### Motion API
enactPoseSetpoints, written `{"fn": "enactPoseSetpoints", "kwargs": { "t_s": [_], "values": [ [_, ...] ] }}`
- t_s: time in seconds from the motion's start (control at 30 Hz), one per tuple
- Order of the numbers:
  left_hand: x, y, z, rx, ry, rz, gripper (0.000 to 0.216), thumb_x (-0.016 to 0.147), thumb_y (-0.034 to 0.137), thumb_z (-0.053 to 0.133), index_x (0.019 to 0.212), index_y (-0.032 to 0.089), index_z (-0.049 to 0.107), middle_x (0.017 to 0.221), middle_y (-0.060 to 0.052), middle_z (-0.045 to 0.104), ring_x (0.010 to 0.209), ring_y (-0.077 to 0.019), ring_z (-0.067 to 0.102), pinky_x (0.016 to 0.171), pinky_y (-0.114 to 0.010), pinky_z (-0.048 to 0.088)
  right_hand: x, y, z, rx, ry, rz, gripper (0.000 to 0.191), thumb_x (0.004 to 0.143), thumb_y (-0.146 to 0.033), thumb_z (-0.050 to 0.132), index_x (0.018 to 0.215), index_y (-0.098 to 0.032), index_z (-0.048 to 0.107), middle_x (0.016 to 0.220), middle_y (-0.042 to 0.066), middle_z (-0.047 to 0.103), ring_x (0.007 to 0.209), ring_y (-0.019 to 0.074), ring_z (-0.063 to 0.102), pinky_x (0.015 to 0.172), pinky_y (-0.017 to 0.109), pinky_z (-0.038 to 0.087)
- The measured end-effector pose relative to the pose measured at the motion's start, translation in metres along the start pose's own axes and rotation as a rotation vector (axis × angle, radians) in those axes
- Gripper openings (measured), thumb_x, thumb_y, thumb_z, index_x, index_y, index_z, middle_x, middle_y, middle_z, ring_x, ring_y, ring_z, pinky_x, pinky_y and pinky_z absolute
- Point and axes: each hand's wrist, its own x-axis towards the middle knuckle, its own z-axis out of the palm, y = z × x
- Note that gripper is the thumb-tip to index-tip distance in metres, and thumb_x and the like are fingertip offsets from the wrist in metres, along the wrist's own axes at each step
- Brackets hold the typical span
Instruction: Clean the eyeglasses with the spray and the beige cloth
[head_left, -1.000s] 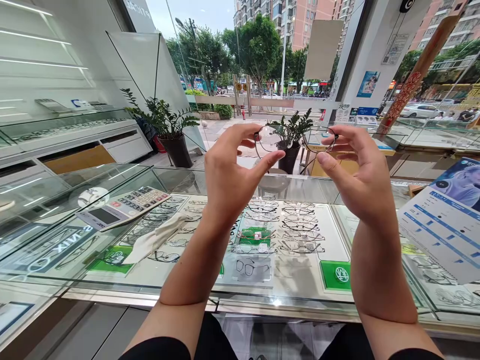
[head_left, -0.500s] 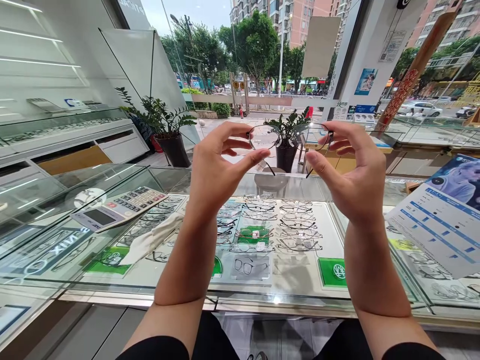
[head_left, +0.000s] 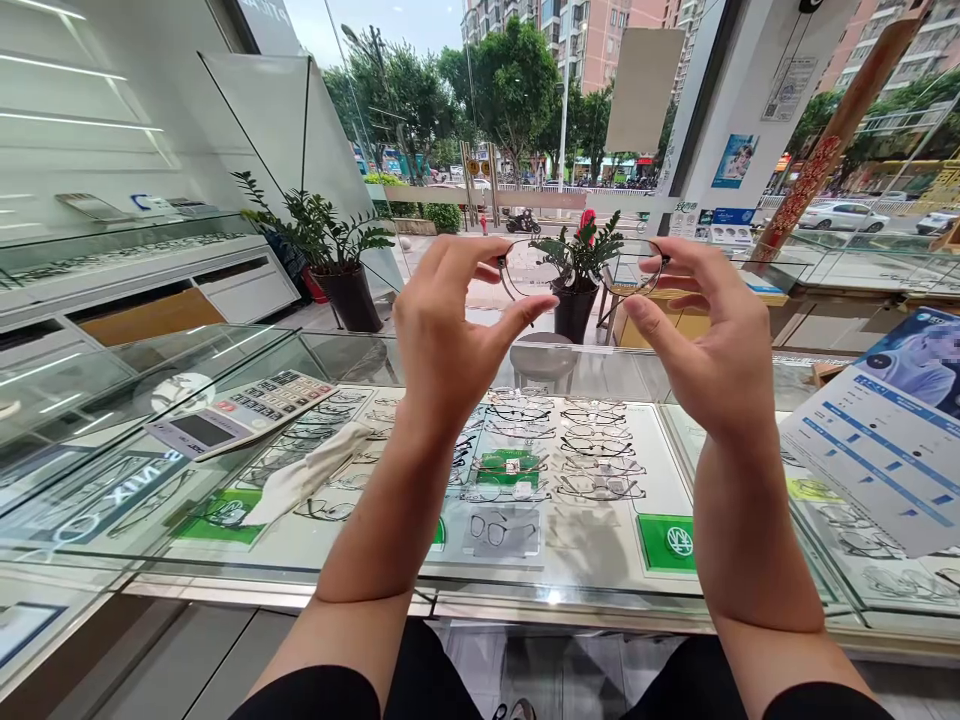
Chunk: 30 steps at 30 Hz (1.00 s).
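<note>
Daylight fills an optical shop where a glass-topped display table spans the foreground. Toward its far left corner rests a calculator; a pale cloth lies rumpled between that and the front edge, with spectacle frames in rows beneath the glass. Next, a left hand grips one end of thin-rimmed eyeglasses, its fingers parted from the thumb by roughly the rim's height. Raised clear of the table, the eyeglasses appear just past its far edge in view, lenses level. A right hand mirrors that hold at the other end; whether either thumb presses the lower rim is hard to tell. Near the right edge leans a printed card. Holding the eyeglasses up two-handed appears to be the step in hand; any next move would call for light, even pressure, lest the slim rims twist.
</note>
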Motion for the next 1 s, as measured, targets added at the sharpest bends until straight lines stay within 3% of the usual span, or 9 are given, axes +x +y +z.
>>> {"fn": "enactPoseSetpoints", "kwargs": {
  "t_s": [0.23, 0.47, 0.83, 1.0],
  "values": [
    [-0.005, 0.002, 0.005, 0.008, 0.068, 0.005, 0.058, 0.085, 0.075, 0.087, 0.122, 0.033, 0.073, 0.119, -0.009, 0.075, 0.113, -0.0338, 0.077, 0.097, -0.05, 0.063, 0.001, 0.003, 0.0, 0.041, -0.046, 0.016, 0.048, 0.105, -0.055, 0.069, 0.15, -0.037, 0.066, 0.142, 0.01, 0.079, 0.128, 0.0361, 0.076, 0.107, 0.064, 0.065],
    [-0.007, 0.01, 0.005, 0.016, 0.099, -0.018, 0.057, 0.085, 0.078, 0.086, 0.117, 0.032, 0.075, 0.118, -0.009, 0.077, 0.107, -0.0311, 0.077, 0.095, -0.049, 0.064, 0.002, 0.003, 0.001, 0.04, -0.073, 0.018, 0.046, 0.106, -0.054, 0.067, 0.147, -0.033, 0.068, 0.136, 0.011, 0.081, 0.118, 0.0346, 0.078, 0.108, 0.064, 0.065],
    [0.004, -0.015, 0.008, -0.205, -0.123, -0.146, 0.055, 0.088, 0.074, 0.087, 0.122, 0.032, 0.075, 0.116, -0.006, 0.083, 0.098, -0.0231, 0.082, 0.077, -0.037, 0.063, -0.002, -0.011, 0.0, -0.107, 0.081, -0.082, 0.044, 0.103, -0.055, 0.071, 0.145, -0.041, 0.07, 0.131, 0.01, 0.077, 0.125, 0.0401, 0.074, 0.107, 0.069, 0.066],
    [0.001, -0.017, 0.016, -0.107, -0.053, -0.075, 0.058, 0.09, 0.075, 0.084, 0.128, 0.033, 0.073, 0.124, -0.008, 0.082, 0.108, -0.0262, 0.081, 0.081, -0.038, 0.064, 0.0, -0.001, 0.002, -0.109, 0.068, -0.086, 0.049, 0.102, -0.056, 0.071, 0.149, -0.042, 0.067, 0.139, 0.01, 0.076, 0.13, 0.043, 0.073, 0.109, 0.074, 0.064]
  ]
}}
